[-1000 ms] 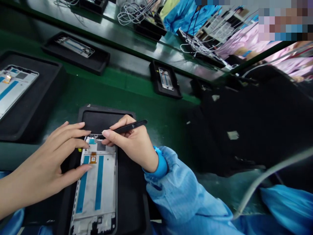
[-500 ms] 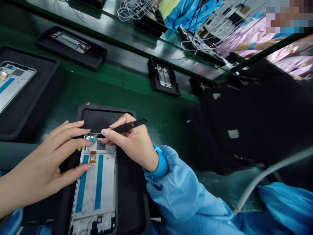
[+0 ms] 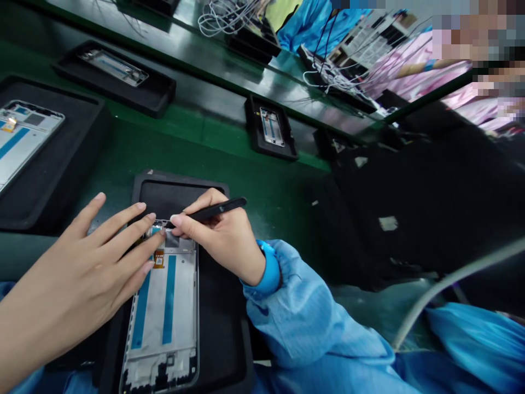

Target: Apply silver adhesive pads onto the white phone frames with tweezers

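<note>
A silver phone frame point(image 3: 180, 306) with blue adhesive strips and an orange flex cable point(image 3: 159, 259) lies in a black foam tray point(image 3: 225, 328) before me. My right hand point(image 3: 221, 235) pinches a pair of black tweezers point(image 3: 219, 209) over the frame's top edge; their tips are hidden by my fingers. My left hand point(image 3: 110, 257) holds nothing. Its fingers are spread, with the index fingertip over the frame's upper part, close to the right fingertips. A blue band point(image 3: 268, 268) circles my right wrist.
More phone frames lie in black trays: a large tray point(image 3: 77, 142) at the left, one point(image 3: 159, 98) at the back left, one point(image 3: 254, 131) farther right. Dark stacked trays point(image 3: 430, 202) stand at the right. White cables point(image 3: 229, 19) and co-workers' sleeves point(image 3: 410, 60) show beyond the rail.
My left hand has shifted right across the frame's top, its fingers spreading wider and the thumb moving up toward the flex cable. My right hand keeps its grip on the tweezers, nearly still.
</note>
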Demonstrator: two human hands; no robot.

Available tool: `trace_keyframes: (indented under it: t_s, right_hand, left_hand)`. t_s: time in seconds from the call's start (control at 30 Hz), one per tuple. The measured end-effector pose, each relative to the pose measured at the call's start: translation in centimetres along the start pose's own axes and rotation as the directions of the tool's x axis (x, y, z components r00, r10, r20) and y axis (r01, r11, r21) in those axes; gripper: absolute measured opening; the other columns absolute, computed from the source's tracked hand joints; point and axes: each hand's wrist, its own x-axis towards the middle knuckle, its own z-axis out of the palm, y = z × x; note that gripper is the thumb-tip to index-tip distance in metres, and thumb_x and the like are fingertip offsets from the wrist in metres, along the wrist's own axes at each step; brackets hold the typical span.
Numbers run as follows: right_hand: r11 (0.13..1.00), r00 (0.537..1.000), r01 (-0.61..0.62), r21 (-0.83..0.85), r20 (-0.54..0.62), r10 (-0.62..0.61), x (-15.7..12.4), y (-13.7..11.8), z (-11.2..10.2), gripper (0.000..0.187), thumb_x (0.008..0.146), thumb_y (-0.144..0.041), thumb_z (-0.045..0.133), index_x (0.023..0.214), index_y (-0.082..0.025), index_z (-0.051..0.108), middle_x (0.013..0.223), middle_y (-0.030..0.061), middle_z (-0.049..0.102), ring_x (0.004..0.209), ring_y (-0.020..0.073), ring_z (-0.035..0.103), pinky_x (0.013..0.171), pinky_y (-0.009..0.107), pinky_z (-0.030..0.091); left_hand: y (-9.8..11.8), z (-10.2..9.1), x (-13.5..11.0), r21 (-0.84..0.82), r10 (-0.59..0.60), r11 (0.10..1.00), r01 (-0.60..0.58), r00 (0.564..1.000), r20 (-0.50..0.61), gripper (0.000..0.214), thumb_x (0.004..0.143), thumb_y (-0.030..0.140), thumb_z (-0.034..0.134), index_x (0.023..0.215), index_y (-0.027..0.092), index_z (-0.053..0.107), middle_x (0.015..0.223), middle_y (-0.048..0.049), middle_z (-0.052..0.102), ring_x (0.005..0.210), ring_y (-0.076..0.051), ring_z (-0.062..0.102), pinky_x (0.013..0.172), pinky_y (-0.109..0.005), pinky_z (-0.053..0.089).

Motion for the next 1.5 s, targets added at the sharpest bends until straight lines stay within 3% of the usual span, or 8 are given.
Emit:
trace_keyframes:
  t_s: [0.1, 0.17, 0.37, 0.53, 0.77, 1.13, 1.27, 1.5]
  right_hand:
    - [0.994, 0.989, 0.097, -0.042, -0.112, -0.101, 0.6, -0.2, -0.5, 0.031, 0.072, -0.043, 0.077, 0.079, -0.021, 0.057, 0.08, 0.0019, 0.07, 0.073, 0.017, 0.071, 0.068, 0.03, 0.06]
    - [0.992, 0.98, 0.123, 0.021, -0.159, -0.118, 1.1, -0.5, -0.7, 0.032, 0.073, -0.044, 0.076, 0.08, -0.021, 0.055, 0.083, 0.0017, 0.069, 0.075, 0.0163, 0.071, 0.069, 0.031, 0.061]
    - [0.975, 0.999, 0.023, 0.219, 0.021, -0.029, 1.9, -0.7, -0.6, 0.033, 0.076, -0.045, 0.073, 0.083, -0.021, 0.051, 0.077, -0.0019, 0.064, 0.076, 0.0142, 0.07, 0.071, 0.029, 0.061]
    - [0.993, 0.993, 0.078, 0.086, 0.078, -0.085, 1.8, 0.3, -0.6, 0.03, 0.078, -0.041, 0.071, 0.087, -0.02, 0.051, 0.084, 0.0012, 0.064, 0.078, 0.0156, 0.069, 0.074, 0.033, 0.059]
    - [0.976, 0.983, 0.138, -0.167, 0.146, -0.114, 1.6, -0.2, -0.8, 0.018, 0.082, -0.032, 0.065, 0.085, -0.02, 0.051, 0.081, 0.0, 0.063, 0.071, 0.0129, 0.066, 0.062, 0.024, 0.054]
    - [0.867, 0.937, 0.348, -0.357, 0.126, -0.325, 1.0, -0.6, -0.3, 0.005, 0.083, -0.019, 0.06, 0.084, -0.019, 0.055, 0.08, -0.0019, 0.061, 0.069, 0.0092, 0.062, 0.064, 0.021, 0.05]
    - [0.854, 0.923, 0.384, -0.352, 0.137, -0.359, 1.0, -0.6, -0.4, 0.006, 0.083, -0.018, 0.061, 0.083, -0.019, 0.054, 0.078, -0.0022, 0.061, 0.068, 0.0085, 0.061, 0.064, 0.02, 0.05]
    - [0.941, 0.966, 0.246, -0.23, 0.137, -0.219, 1.4, -0.1, -0.4, 0.015, 0.084, -0.03, 0.064, 0.084, -0.021, 0.051, 0.077, -0.0025, 0.062, 0.067, 0.01, 0.063, 0.062, 0.022, 0.052]
  left_hand:
    - [0.3, -0.1, 0.0, 0.035, 0.043, 0.998, -0.042, 0.999, -0.01, 0.044, 0.095, 0.023, 0.026, 0.121, 0.014, 0.06, 0.126, -0.0171, 0.062, 0.129, -0.039, 0.046, 0.104, -0.07, 0.029]
    - [0.2, 0.0, 0.0, 0.052, 0.055, 0.997, -0.054, 0.998, -0.027, 0.044, 0.094, 0.021, 0.025, 0.121, 0.012, 0.06, 0.126, -0.0185, 0.061, 0.127, -0.04, 0.048, 0.102, -0.071, 0.031]
    - [-0.2, 0.7, -0.1, 0.018, 0.006, 1.0, -0.005, 0.997, -0.071, 0.037, 0.092, 0.028, 0.041, 0.123, 0.019, 0.059, 0.127, -0.0128, 0.06, 0.127, -0.035, 0.048, 0.109, -0.067, 0.024]
    - [-0.2, 1.1, -0.1, -0.028, -0.034, 0.999, 0.032, 0.997, -0.066, 0.042, 0.092, 0.03, 0.04, 0.131, 0.02, 0.053, 0.129, -0.0102, 0.059, 0.13, -0.031, 0.045, 0.114, -0.062, 0.019]
    - [-0.2, 1.0, -0.1, -0.039, -0.03, 0.999, 0.027, 0.998, -0.059, 0.042, 0.093, 0.03, 0.039, 0.13, 0.019, 0.054, 0.129, -0.0115, 0.058, 0.131, -0.032, 0.043, 0.114, -0.061, 0.019]
    - [-0.2, 1.0, -0.2, -0.053, -0.042, 0.998, 0.039, 0.997, -0.061, 0.042, 0.093, 0.03, 0.039, 0.13, 0.018, 0.054, 0.131, -0.0116, 0.057, 0.132, -0.031, 0.042, 0.115, -0.06, 0.019]
    - [-0.2, 1.0, -0.3, -0.052, -0.05, 0.998, 0.047, 0.997, -0.055, 0.042, 0.093, 0.031, 0.04, 0.131, 0.018, 0.053, 0.131, -0.0114, 0.057, 0.133, -0.031, 0.042, 0.115, -0.059, 0.019]
    - [-0.1, 1.0, -0.3, -0.067, -0.054, 0.996, 0.05, 0.997, -0.056, 0.042, 0.093, 0.031, 0.04, 0.131, 0.02, 0.053, 0.132, -0.0104, 0.056, 0.133, -0.03, 0.041, 0.116, -0.058, 0.017]
